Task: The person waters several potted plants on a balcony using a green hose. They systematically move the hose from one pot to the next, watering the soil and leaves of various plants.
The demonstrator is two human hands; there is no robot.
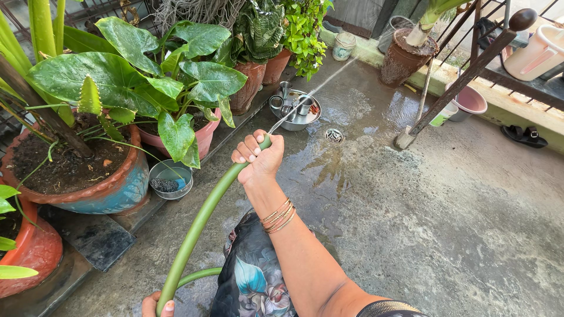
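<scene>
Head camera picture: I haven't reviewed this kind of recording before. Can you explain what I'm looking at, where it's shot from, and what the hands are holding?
There is no machine here: a person wears one camera on the head, so you look down along their own arms. The right hand grips the end of a green hose, and a thin jet of water shoots from it towards the far wall. The left hand shows only at the bottom edge, touching the hose lower down. The ground is a wet concrete floor with a small drain. Along the left stand potted plants, the nearest in a blue pot. Further off, a steel bowl holds metal cups.
</scene>
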